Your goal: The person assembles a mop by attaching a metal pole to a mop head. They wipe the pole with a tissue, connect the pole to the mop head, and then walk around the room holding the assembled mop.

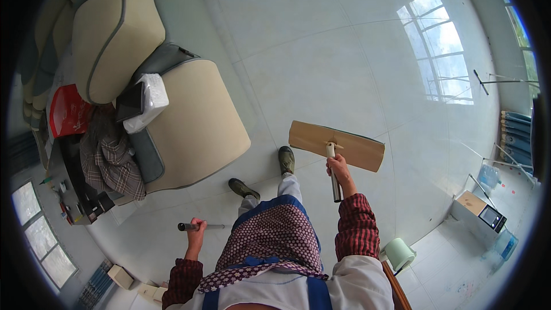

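My right hand (340,170) is closed around a short metal tube with a pale joint at its top. That joint sits on a wide, flat brown rectangular head (361,150), like a floor-mop head, above the pale tiles. In my left hand (198,228), lower left, is a thin metal pole with a black grip end (183,227); its other end runs toward my apron and partly behind it. The two poles are apart. Beyond my apron (270,231), my dark green shoes (286,159) stand on the floor.
A cream and grey sofa (198,126) fills the left, bearing a white tissue pack (154,103), a dark tablet-like slab (130,102), a red bag (67,112) and a plaid cloth (109,155). At right are a pale green bin (400,254), a scale (492,217) and water jugs (506,244).
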Tool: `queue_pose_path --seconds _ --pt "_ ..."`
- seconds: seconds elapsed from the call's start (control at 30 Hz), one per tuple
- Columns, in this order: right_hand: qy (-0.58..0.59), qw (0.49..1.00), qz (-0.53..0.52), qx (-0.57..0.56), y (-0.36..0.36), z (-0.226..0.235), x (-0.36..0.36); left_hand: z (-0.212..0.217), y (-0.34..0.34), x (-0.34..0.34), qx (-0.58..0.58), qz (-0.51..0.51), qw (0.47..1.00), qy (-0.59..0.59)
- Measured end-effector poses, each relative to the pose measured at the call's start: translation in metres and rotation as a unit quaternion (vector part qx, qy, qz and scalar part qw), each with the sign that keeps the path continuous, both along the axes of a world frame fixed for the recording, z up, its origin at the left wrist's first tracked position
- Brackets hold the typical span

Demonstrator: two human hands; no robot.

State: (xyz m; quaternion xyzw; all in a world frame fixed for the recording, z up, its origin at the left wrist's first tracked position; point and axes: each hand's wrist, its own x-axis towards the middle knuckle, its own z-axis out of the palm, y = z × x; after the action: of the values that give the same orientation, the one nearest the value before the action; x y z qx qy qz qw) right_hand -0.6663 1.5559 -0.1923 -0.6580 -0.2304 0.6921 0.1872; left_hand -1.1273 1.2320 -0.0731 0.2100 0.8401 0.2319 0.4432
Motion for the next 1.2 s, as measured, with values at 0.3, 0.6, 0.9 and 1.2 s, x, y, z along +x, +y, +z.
queue_pose_path --seconds 0.3,0.6,0.9,1.2 --pt "-0.123 0.984 0.13 0.013 0.062 -0.153 -0.031 -0.002 0.039 0.025 -0.012 0.052 0.999 0.003" --pt "0.02 0.999 0.029 -0.025 0.103 -0.299 -0.048 -0.012 0.052 0.034 -0.101 0.056 0.993 0.027" --pt "-0.141 0.977 0.162 -0.007 0.105 -0.39 -0.037 -0.009 0.063 0.043 -0.118 0.054 0.99 0.046" --pt "-0.36 0.834 0.364 0.209 0.088 -0.263 -0.036 0.002 0.061 0.04 -0.066 0.015 0.996 0.057"
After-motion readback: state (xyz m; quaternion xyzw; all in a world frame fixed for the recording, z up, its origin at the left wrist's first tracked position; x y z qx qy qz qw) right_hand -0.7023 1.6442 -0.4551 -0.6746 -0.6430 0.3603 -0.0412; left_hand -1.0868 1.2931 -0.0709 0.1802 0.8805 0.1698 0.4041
